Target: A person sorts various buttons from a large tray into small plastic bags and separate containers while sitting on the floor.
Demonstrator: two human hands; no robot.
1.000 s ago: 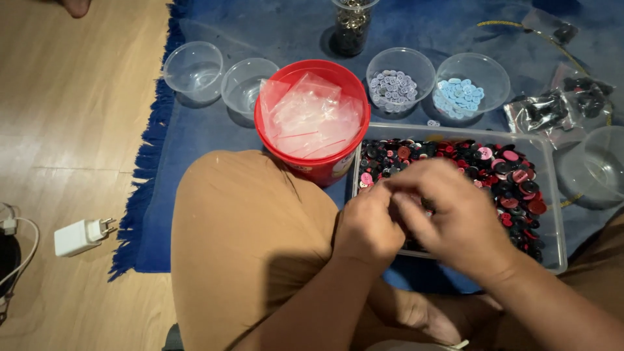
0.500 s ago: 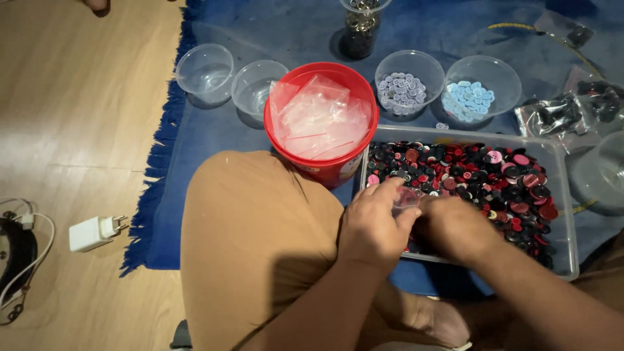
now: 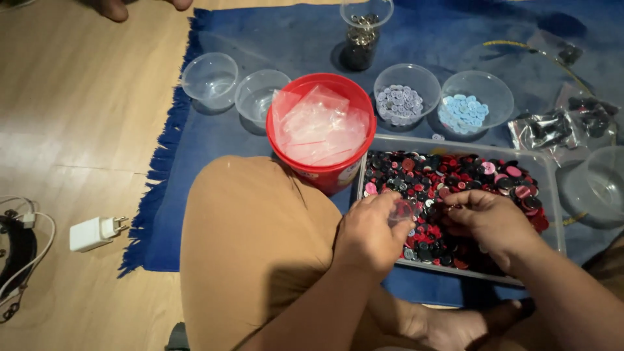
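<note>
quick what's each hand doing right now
Left hand: closed, pinching a small clear bag over the button tray.
Right hand: fingers curled among the buttons; a grasp cannot be told.

The clear plastic tray is rectangular and lies flat on the blue mat, just right of the red bucket. It is full of small round buttons, mostly black and red, some pink, in a loose heap. A small clear bag is held over the tray's left part.
</note>
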